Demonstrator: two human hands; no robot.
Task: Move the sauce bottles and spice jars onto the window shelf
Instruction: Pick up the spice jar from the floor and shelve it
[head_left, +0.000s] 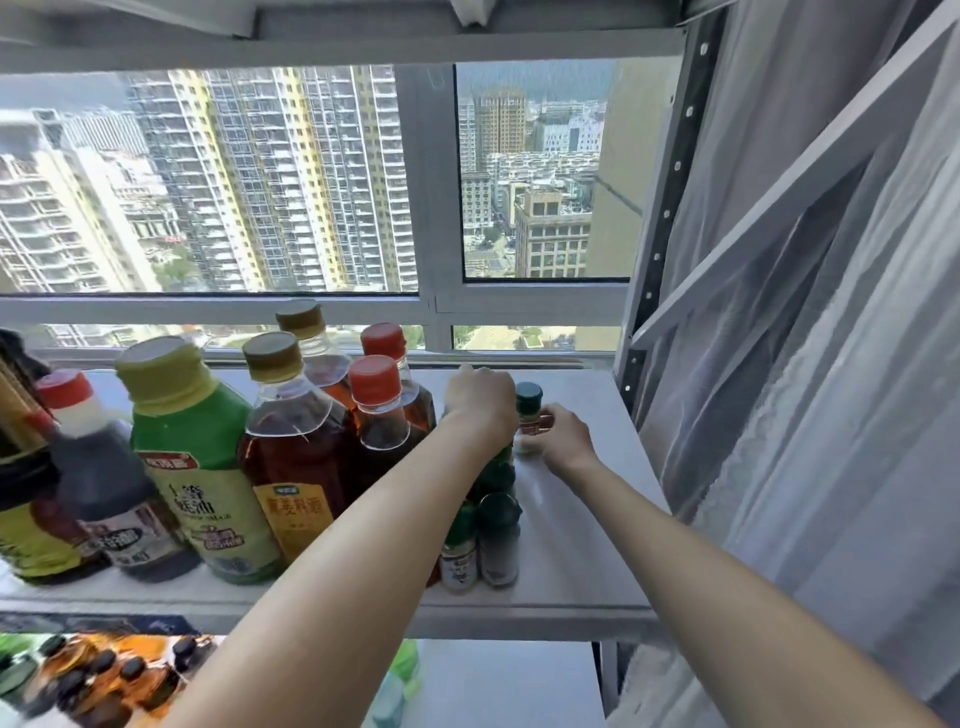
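Both forearms are bare from elbow to wrist, no sleeves showing, and the left hand (480, 397) and right hand (563, 434) wear no gloves, rings or watch.

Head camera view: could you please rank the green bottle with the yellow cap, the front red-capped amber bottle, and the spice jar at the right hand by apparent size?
1. Green bottle, though it stands nearer the camera.
2. Red-capped amber bottle.
3. Spice jar, clearly smallest, held by the right hand.

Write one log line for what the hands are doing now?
left hand: on jar top | right hand: holding green-capped spice jar | shelf: bottles left
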